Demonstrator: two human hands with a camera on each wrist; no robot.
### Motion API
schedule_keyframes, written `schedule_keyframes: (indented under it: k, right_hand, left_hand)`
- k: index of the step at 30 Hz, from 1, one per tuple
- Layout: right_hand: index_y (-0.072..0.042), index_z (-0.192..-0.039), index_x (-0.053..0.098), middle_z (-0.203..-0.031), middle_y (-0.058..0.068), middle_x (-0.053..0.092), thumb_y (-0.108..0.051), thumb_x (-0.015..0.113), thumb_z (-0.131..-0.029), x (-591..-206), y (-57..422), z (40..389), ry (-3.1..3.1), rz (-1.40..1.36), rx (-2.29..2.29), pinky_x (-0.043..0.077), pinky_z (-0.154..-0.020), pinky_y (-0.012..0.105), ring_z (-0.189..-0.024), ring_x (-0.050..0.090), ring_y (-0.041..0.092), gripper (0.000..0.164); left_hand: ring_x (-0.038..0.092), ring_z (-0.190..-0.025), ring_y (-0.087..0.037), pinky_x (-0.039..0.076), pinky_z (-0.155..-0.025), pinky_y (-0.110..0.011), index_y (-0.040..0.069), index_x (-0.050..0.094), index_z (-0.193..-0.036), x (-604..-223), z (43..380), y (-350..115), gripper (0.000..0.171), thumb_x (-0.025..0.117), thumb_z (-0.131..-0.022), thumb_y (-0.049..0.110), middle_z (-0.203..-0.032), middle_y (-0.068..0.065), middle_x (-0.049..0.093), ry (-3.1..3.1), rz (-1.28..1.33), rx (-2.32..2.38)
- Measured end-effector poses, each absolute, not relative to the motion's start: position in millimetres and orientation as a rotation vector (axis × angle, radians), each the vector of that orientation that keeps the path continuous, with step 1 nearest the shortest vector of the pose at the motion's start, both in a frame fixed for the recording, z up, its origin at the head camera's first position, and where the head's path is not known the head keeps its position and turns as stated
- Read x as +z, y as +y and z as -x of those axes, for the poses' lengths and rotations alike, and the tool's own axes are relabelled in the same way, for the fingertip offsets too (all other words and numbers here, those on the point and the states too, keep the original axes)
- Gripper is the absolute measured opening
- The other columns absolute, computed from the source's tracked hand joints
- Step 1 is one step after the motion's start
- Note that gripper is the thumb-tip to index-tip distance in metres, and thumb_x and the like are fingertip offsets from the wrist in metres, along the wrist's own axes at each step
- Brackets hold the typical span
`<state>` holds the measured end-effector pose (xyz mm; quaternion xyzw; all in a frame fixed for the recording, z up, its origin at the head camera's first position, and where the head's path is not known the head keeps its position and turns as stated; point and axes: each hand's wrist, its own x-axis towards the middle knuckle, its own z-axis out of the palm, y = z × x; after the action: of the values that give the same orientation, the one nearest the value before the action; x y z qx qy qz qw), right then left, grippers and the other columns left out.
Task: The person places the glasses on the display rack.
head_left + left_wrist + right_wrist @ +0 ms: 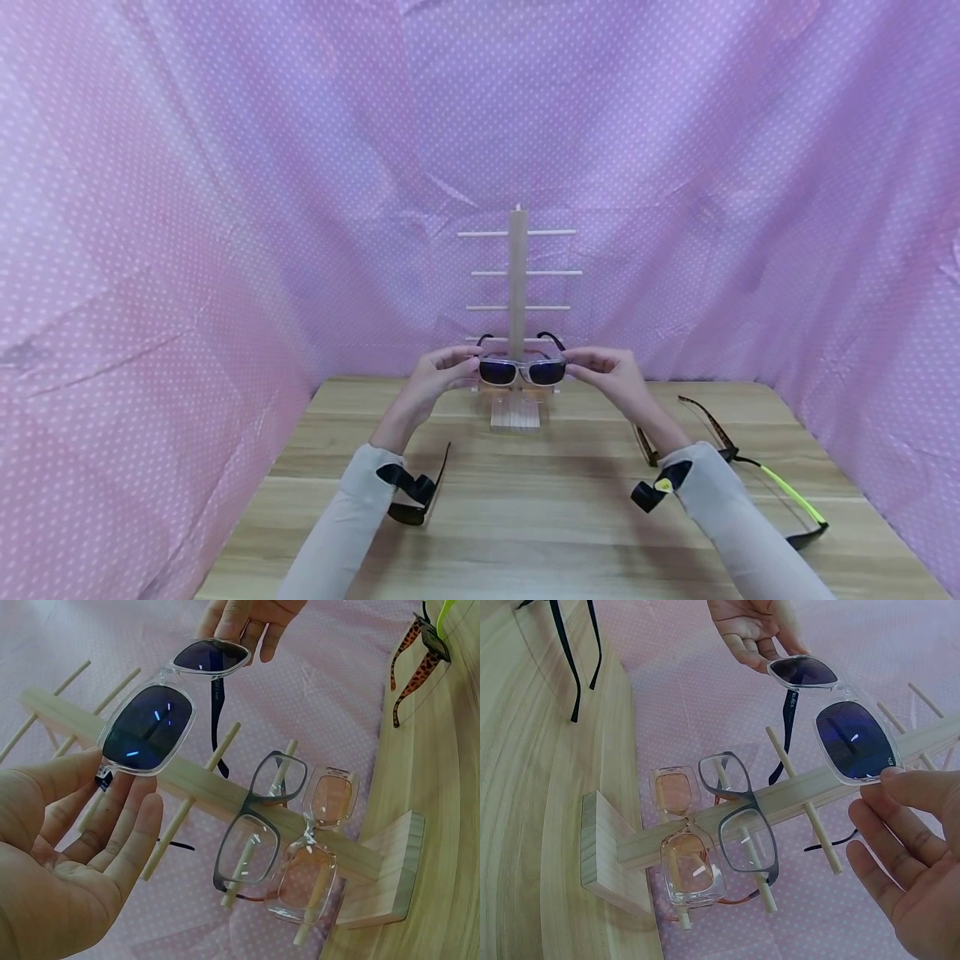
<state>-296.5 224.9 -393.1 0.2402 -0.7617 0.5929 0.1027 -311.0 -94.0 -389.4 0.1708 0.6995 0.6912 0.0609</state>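
Note:
A pair of sunglasses (545, 372) with a clear frame, dark bluish lenses and black temples is held in front of a wooden display stand (517, 283). My left hand (442, 375) pinches one outer edge of the frame between thumb and fingers. At the opposite edge my right hand (609, 375) pinches the frame likewise. The temples point back toward the stand's rods; whether they touch a rod I cannot tell. Lower on the stand, in the left wrist view, hang grey-framed glasses (249, 847) and, below them, clear-framed glasses with orange-tinted lenses (306, 877).
Dark sunglasses (407, 513) lie on the wooden table (525, 517) by the left forearm. Near the right forearm are tortoiseshell-temple glasses (708, 417) and glasses with a neon-green temple (795, 497). Pink dotted cloth (300, 208) hangs behind and on both sides.

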Motion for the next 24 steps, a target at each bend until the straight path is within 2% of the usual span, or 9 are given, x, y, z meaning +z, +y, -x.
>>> schedule_keyframes:
  k: [3, 9, 11, 17, 20, 24]
  right_hand:
    - [0.013, -0.117, 0.069, -0.106, 0.027, 0.074, -0.003, 0.074, -0.092, -393.7, 223.1, 299.6, -2.247, -0.699, 1.747, 0.059, -0.076, 0.016, -0.085, 0.071, 0.0, 0.03]
    - [0.012, -0.116, 0.07, -0.105, 0.026, 0.075, -0.002, 0.074, -0.092, -398.1, 220.5, 308.4, -2.239, -0.668, 1.733, 0.058, -0.076, 0.015, -0.084, 0.071, 0.0, 0.029]
    - [0.01, -0.116, 0.07, -0.105, 0.028, 0.074, -0.003, 0.074, -0.091, -400.3, 219.2, 310.8, -2.236, -0.652, 1.737, 0.057, -0.076, 0.014, -0.083, 0.07, -0.002, 0.028]
    - [0.011, -0.118, 0.07, -0.109, 0.033, 0.071, -0.002, 0.074, -0.092, -405.9, 214.5, 318.3, -2.208, -0.637, 1.747, 0.056, -0.079, 0.011, -0.088, 0.071, 0.001, 0.029]
    - [0.012, -0.117, 0.07, -0.109, 0.033, 0.071, 0.0, 0.072, -0.092, -407.5, 212.1, 322.5, -2.192, -0.617, 1.729, 0.055, -0.077, 0.01, -0.088, 0.071, 0.001, 0.028]
    - [0.014, -0.116, 0.069, -0.104, 0.036, 0.07, 0.004, 0.071, -0.092, -407.0, 208.4, 325.6, -2.175, -0.599, 1.695, 0.052, -0.068, 0.009, -0.081, 0.068, -0.003, 0.026]
  left_hand:
    - [0.072, -0.092, -0.01, 0.061, -0.092, -0.034, -0.007, 0.058, -0.136, -391.8, 313.4, -95.0, 0.041, 0.065, -0.1, 0.011, -0.114, -0.001, 0.072, 2.119, -0.496, 2.106]
    - [0.072, -0.09, -0.011, 0.052, -0.106, -0.054, -0.006, 0.059, -0.136, -395.4, 316.7, -92.8, 0.041, 0.066, -0.1, 0.01, -0.108, 0.0, 0.07, 2.099, -0.439, 2.169]
    - [0.072, -0.09, -0.01, 0.052, -0.106, -0.053, -0.006, 0.06, -0.135, -396.8, 318.2, -91.5, 0.039, 0.065, -0.1, 0.009, -0.109, 0.001, 0.07, 2.106, -0.419, 2.182]
    - [0.073, -0.086, -0.012, 0.06, -0.096, -0.038, -0.005, 0.064, -0.131, -400.4, 324.5, -86.2, 0.034, 0.066, -0.098, 0.006, -0.105, -0.002, 0.07, 2.101, -0.34, 2.271]
    - [0.073, -0.085, -0.012, 0.059, -0.097, -0.041, -0.005, 0.065, -0.128, -402.0, 328.8, -82.0, 0.033, 0.068, -0.097, 0.005, -0.103, -0.002, 0.07, 2.099, -0.317, 2.329]
    - [0.071, -0.084, -0.01, 0.055, -0.103, -0.052, -0.005, 0.067, -0.126, -404.6, 334.7, -77.7, 0.032, 0.07, -0.096, 0.005, -0.096, 0.0, 0.072, 2.12, -0.277, 2.388]
